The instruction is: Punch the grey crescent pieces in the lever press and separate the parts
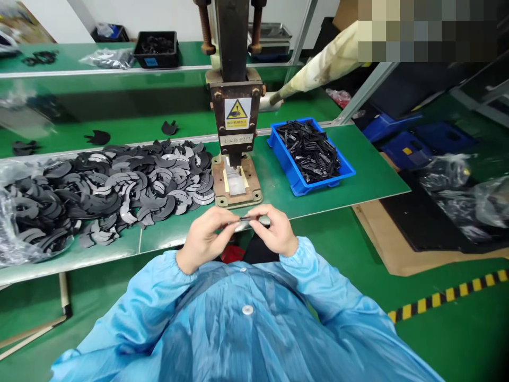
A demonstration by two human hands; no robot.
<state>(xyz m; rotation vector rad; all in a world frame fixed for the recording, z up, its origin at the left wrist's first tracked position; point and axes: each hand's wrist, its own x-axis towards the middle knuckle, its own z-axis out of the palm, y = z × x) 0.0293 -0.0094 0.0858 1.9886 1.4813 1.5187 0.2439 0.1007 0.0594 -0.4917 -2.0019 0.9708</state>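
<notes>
Both hands meet at the table's front edge, just below the base plate point(238, 200) of a press point(237, 90). My left hand point(210, 233) pinches one end of a small dark part point(244, 218), and my right hand point(275, 229) pinches its other end. The fingers cover most of the part, so its shape cannot be made out. Behind the hands, a light metal block point(237, 184) sits on the base plate under the press head. Curved black and grey pieces point(131, 185) lie heaped to the left. A blue bin point(344, 170) of narrow black parts stands right of the press.
A clear plastic bag point(10, 233) lies at the heap's left end. Behind, a raised shelf point(71, 58) holds a black bin point(157, 62) and a bagged bundle point(109, 58). A wrapped pipe point(326, 63) reaches the press from the right. Cardboard point(382, 244) lies at right.
</notes>
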